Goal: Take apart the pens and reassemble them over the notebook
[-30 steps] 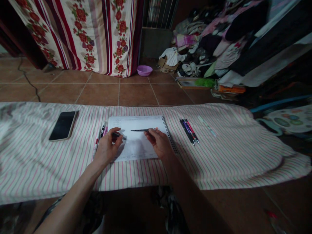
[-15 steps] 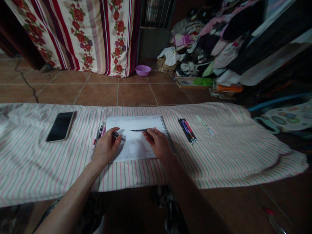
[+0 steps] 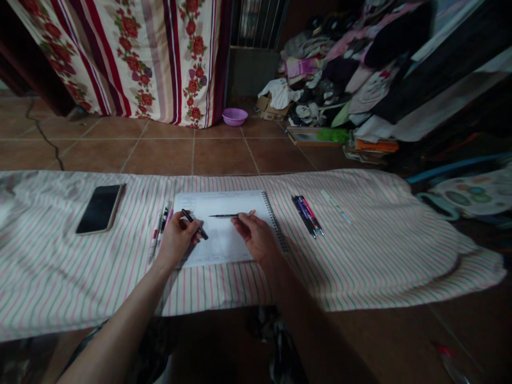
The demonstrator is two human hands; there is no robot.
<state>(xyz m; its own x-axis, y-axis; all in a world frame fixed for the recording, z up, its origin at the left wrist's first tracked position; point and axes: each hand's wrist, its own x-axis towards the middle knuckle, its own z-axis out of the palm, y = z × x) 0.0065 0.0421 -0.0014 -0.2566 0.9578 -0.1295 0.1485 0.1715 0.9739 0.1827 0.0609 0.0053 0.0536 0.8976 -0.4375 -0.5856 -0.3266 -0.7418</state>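
My left hand (image 3: 179, 234) is closed, its thumb and fingers pinching a thick black pen barrel (image 3: 203, 233) that slants over the left part of the page. In my right hand (image 3: 256, 234) is a thin dark pen refill (image 3: 224, 216), gripped between thumb and fingertips, its fine tip pointing left. Both hands are above an open spiral notebook (image 3: 228, 250) with faint printing on its white page and a coil along the right edge. Just left of the notebook lie several pens (image 3: 163, 221), partly behind my left hand.
A striped cloth (image 3: 360, 266) covers the low surface. A phone (image 3: 100, 209) lies at the left. Several dark and coloured pens (image 3: 307, 215) and a pale pen (image 3: 336, 206) lie to the right. Beyond are a purple basin (image 3: 234, 117), a curtain (image 3: 156, 58) and piled clothes (image 3: 340, 69).
My left hand has turned and shifted slightly right, bringing the black pen barrel into clearer view over the page. My right hand has moved a little left with the pen refill.
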